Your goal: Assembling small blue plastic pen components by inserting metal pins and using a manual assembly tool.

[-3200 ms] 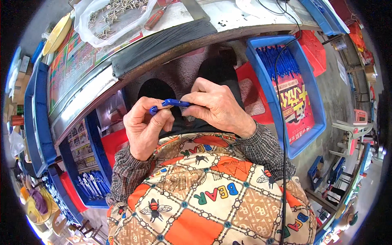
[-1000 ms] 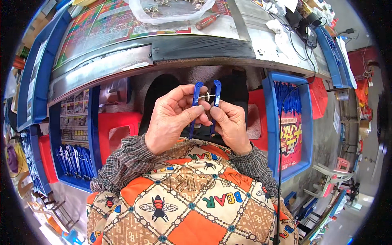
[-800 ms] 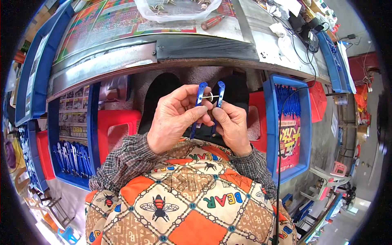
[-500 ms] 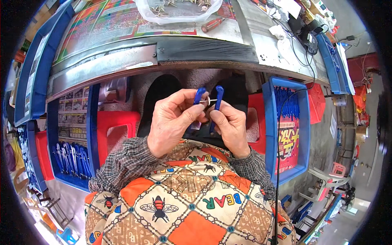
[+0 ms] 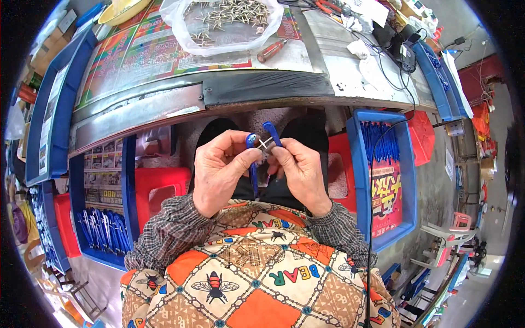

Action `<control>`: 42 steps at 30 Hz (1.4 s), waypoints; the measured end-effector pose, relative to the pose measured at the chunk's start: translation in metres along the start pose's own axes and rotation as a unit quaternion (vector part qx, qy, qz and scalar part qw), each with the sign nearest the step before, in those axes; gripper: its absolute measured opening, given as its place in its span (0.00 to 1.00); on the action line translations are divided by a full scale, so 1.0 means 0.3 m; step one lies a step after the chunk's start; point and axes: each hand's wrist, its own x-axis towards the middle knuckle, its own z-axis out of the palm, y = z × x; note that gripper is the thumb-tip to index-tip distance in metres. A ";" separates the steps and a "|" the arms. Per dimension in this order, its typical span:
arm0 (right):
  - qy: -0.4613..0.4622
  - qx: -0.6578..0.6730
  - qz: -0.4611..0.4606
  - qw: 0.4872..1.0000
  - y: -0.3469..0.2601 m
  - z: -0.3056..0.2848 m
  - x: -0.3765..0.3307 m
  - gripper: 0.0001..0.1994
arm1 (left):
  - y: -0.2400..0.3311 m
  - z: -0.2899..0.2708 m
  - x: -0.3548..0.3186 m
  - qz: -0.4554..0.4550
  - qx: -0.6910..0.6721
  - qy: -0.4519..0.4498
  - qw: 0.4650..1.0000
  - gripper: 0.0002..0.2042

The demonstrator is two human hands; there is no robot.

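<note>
Off the table's L edge leans a long blue plastic tray; yellow plastic bowl at its far L corner. Below, nr L end, a blue plastic bin w/ slim blue-and-white pieces bunched at its near end; red plastic stool just beside. Milky clear plastic tray of small metal pins at table's far edge, mid. Left hand, short of table's near edge, pinches a slim blue strip btwn thumb & fingers. Thin metal crosspiece sits btwn it & a second blue strip, tilted, pinched by right hand; can't tell if seated in both. Red-handled screwdriver beyond, on table. Far R: black cable hangs across a lighter blue bin, partly blocking it; blue strips at bin's far end.
</note>
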 end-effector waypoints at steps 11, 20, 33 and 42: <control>-0.021 -0.149 -0.074 0.986 -0.049 0.016 0.013 0.35 | -0.026 -0.007 0.011 0.026 -0.047 -0.010 0.998 0.13; -0.033 -0.216 -0.211 0.953 -0.073 -0.046 0.074 0.27 | 0.118 -0.093 0.050 0.310 0.416 -0.097 0.849 0.12; -0.077 -0.297 -0.238 0.921 -0.173 -0.091 0.187 0.28 | 0.203 -0.115 0.140 0.476 0.589 -0.125 0.641 0.13; -0.075 -0.378 -0.263 0.884 -0.196 -0.097 0.247 0.27 | 0.180 -0.133 0.194 0.457 0.588 -0.135 0.654 0.12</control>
